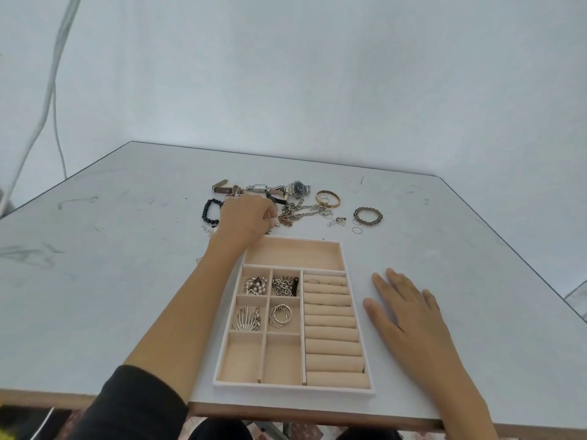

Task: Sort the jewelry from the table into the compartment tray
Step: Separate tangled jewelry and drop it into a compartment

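Note:
A beige compartment tray (349,390) lies near the table's front edge. Its small left cells hold a pearl brooch (255,284), a chain (285,285), a fan-shaped brooch (247,318) and hoop rings (280,315). The ring rolls on its right side carry a few thin rings (324,282). Beyond the tray lie watches (279,188), a black bead bracelet (210,211), chains (301,212), a gold bangle (327,198) and a dark bead bracelet (368,215). My left hand (246,220) reaches into the pile, fingers pinched on a small ring-like piece. My right hand (409,306) rests flat beside the tray.
The white table (111,249) has a wooden front edge and marks on its surface. Small loose rings and earrings (341,221) lie between the chains and the dark bracelet. A white cable (47,100) hangs at the far left against the plain wall.

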Tool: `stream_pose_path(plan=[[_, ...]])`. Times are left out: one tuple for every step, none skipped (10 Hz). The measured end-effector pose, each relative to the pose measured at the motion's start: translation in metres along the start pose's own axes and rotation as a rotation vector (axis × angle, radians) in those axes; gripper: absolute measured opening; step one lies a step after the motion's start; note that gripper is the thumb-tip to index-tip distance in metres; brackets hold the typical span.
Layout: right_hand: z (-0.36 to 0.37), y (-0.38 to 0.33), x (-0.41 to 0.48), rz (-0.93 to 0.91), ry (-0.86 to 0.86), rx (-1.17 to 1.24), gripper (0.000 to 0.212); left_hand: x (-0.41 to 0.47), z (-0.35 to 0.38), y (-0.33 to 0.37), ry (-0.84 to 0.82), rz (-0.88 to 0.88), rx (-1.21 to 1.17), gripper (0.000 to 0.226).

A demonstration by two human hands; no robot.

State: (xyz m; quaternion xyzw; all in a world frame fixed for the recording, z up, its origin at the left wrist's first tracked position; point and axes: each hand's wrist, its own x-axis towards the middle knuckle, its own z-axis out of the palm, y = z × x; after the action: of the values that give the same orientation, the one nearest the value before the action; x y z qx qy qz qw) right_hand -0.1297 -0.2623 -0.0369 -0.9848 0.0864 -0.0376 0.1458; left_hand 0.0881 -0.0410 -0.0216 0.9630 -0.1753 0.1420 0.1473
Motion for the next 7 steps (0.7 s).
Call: stream_pose_path(plan=[[0.000, 0.000, 0.000, 0.000, 0.005, 0.022, 0.055, -0.001, 0.001, 0.000, 0.046, 0.015, -0.022, 0.018], [0.001, 0.001, 0.000, -0.001, 0.004, 0.025, 0.055, -0.002, -0.003, 0.000, 0.100, -0.004, -0.105, 0.020], [0.002, 0.001, 0.000, -0.002, 0.006, 0.026, 0.055, -0.004, -0.011, -0.001, 0.155, -0.038, -0.205, 0.023], [0.001, 0.001, 0.000, -0.001, 0.000, 0.025, 0.055, -0.007, -0.018, -0.002, 0.189, -0.076, -0.356, 0.021], [0.001, 0.001, 0.000, 0.001, -0.001, 0.023, 0.055, -0.006, -0.019, -0.006, 0.191, -0.090, -0.544, 0.018], [0.001, 0.002, 0.000, 0.000, -0.006, 0.018, 0.055, -0.005, -0.021, -0.008, 0.197, -0.085, -0.730, 0.016], [0.002, 0.001, 0.000, -0.001, -0.003, 0.021, 0.055, -0.006, -0.028, -0.006, 0.201, -0.089, -0.910, 0.015]])
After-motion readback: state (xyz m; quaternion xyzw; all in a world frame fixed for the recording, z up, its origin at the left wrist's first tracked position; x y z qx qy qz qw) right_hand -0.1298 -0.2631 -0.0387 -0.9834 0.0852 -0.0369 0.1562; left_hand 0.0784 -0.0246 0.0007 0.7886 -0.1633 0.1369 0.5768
